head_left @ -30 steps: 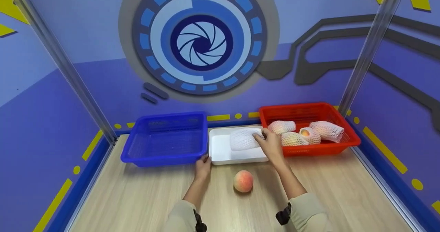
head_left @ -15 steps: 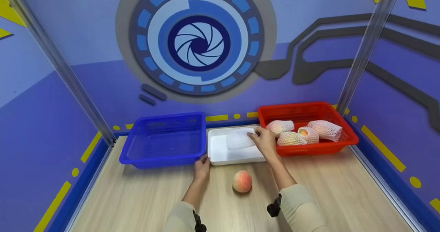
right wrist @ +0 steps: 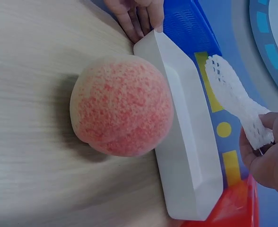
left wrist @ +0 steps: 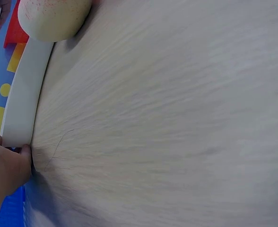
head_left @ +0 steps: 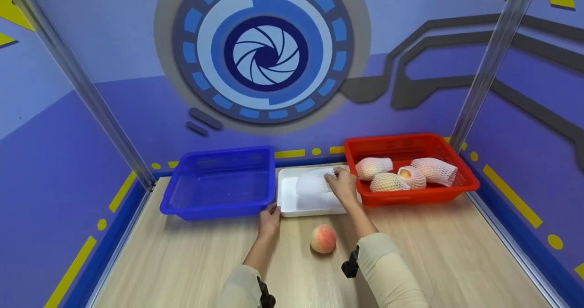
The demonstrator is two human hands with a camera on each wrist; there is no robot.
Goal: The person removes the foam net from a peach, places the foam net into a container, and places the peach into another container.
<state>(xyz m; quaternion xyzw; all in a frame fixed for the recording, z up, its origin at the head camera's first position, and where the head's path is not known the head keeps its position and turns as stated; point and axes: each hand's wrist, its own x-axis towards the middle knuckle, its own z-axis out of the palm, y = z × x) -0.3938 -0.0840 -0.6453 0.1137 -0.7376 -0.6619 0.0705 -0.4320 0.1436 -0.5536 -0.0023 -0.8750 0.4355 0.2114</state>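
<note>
A white foam fruit net (head_left: 314, 182) hangs over the white tray (head_left: 288, 202), its end pinched between the thumb and fingers of my right hand (head_left: 343, 187). In the right wrist view, the foam net (right wrist: 231, 90) is flattened and narrows toward the grip. My left hand (head_left: 269, 222) grips the tray's near left corner; the left wrist view shows that hand (left wrist: 9, 165) with its thumb against the tray wall (left wrist: 25, 94). On the table in front of the tray sits a bare pink and cream peach (head_left: 323, 239), touched by neither hand.
A blue basket (head_left: 218, 213) stands left of the tray. To the right is a red basket (head_left: 410, 200) with several net-wrapped peaches, one of them a wrapped peach (head_left: 390, 183) near the front rim. A patterned wall (head_left: 296, 134) rises behind.
My right hand has shifted slightly left, carrying the foam net farther over the tray. The left hand stays at the tray corner, and the peach keeps its place.
</note>
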